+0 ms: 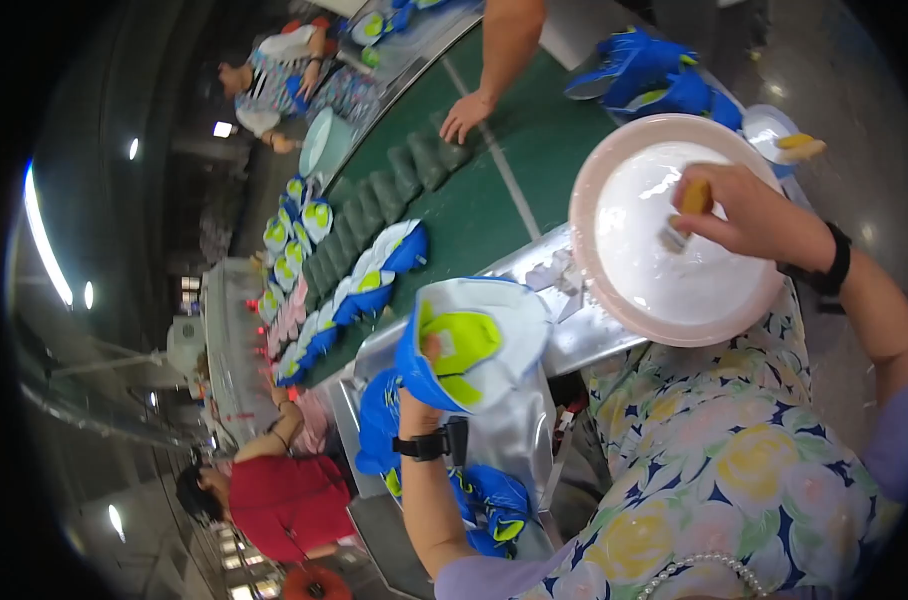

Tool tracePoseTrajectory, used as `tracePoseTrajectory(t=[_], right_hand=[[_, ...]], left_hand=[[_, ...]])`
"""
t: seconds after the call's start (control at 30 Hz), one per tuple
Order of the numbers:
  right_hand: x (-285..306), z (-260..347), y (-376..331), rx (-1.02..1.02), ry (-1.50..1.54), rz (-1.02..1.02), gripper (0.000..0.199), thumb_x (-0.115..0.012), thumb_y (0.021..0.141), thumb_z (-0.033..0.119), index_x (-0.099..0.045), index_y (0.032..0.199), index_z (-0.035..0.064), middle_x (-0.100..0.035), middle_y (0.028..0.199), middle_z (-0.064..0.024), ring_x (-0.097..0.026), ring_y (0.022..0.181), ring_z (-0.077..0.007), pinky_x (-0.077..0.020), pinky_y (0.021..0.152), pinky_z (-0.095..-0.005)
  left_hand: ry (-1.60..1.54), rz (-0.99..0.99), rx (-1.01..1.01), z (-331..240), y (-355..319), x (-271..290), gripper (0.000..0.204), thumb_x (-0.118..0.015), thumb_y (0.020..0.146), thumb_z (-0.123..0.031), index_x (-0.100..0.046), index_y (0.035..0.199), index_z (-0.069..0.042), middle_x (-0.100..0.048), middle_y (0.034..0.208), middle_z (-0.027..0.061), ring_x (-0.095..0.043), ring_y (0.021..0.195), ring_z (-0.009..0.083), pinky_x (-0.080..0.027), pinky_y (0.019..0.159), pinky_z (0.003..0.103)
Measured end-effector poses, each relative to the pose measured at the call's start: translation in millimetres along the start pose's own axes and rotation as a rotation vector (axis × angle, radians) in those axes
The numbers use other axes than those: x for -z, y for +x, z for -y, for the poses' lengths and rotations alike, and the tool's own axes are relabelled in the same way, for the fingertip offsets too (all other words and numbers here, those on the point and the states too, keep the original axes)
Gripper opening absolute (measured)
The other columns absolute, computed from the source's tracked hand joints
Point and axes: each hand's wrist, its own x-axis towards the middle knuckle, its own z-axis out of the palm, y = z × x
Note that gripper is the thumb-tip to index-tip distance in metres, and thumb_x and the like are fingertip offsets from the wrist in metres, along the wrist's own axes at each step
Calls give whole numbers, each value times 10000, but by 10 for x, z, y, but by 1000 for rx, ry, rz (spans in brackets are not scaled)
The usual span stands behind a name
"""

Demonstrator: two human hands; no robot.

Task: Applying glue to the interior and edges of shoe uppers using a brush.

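Left hand [420, 398]: you are gripping one shoe upper [504, 335], blue outside, white and lime inside; its opening is facing you, left of the pink basin [586, 205].
Right hand [742, 212]: you are pinching a yellow-handled brush [697, 197] over the white liquid [639, 275]; whether the bristles are dipping is unclear.
Care, as judged: you should be loading lightly, wiping excess on the rim, and steadying the upper clear of drips.
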Motion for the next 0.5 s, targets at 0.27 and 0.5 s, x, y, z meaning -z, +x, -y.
tracePoseTrajectory(t=[0.27, 0.5], right_hand=[[210, 409, 174, 326, 196, -192, 194, -720, 885, 182, -625, 971, 36, -673, 899, -112, -651, 795, -238, -498, 722, -326], [88, 315, -23, 107, 212, -467, 296, -758, 872, 248, -610, 930, -2, -647, 725, -111, -631, 620, -208, -465, 558, -288]], left_hand=[[60, 334, -152, -530, 290, -1148, 320, -635, 971, -167, -612, 1234, 15, -679, 1111, 84, -639, 978, 151, -521, 862, 319], [-256, 102, -375, -512, 137, -1667, 364, -600, 1000, -217, -537, 1309, -36, -651, 1211, 95, -656, 1073, 194, -526, 945, 364]])
